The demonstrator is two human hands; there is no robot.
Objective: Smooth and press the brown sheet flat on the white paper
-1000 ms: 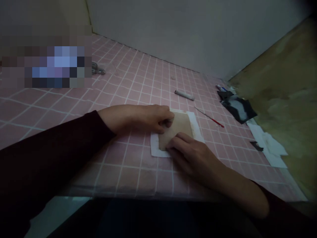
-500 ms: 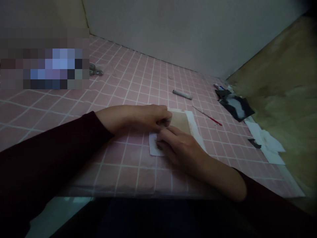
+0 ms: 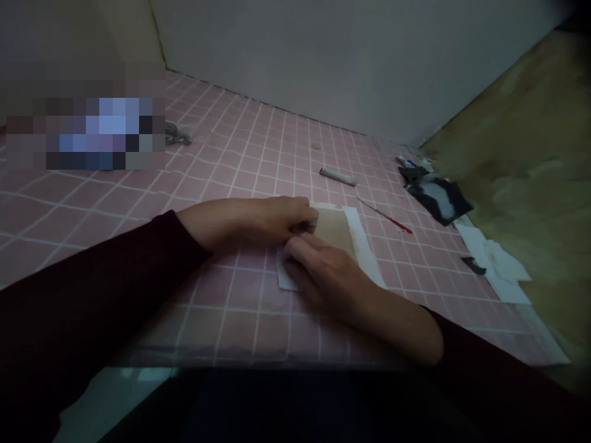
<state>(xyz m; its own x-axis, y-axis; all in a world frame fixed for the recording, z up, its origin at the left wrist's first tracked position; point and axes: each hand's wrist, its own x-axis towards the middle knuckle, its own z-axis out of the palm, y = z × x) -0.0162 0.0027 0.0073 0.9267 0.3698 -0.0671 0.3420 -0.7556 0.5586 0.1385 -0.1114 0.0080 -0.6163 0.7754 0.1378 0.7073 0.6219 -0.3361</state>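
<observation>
A tan sheet (image 3: 335, 227) lies on a larger white paper (image 3: 369, 261) near the front of the table. My left hand (image 3: 281, 216) rests over the left part of these sheets, its fingers curled together. Just in front of it, my right hand (image 3: 323, 267) is closed too, with its fingertips close to those of the left. Whatever the fingers pinch is hidden beneath them and in the dim light I cannot make it out.
Beyond the papers lie a grey tube (image 3: 338, 177) and a thin tool with a red handle (image 3: 385, 215). To the right are a black packet (image 3: 436, 197), a dark scrap (image 3: 473, 266) and white papers (image 3: 501, 264). Scissors (image 3: 176, 134) lie at the back left, beside a blurred-out area.
My right hand has shifted slightly left, closer under the left hand, uncovering a bit more of the tan sheet. The left hand has hardly moved.
</observation>
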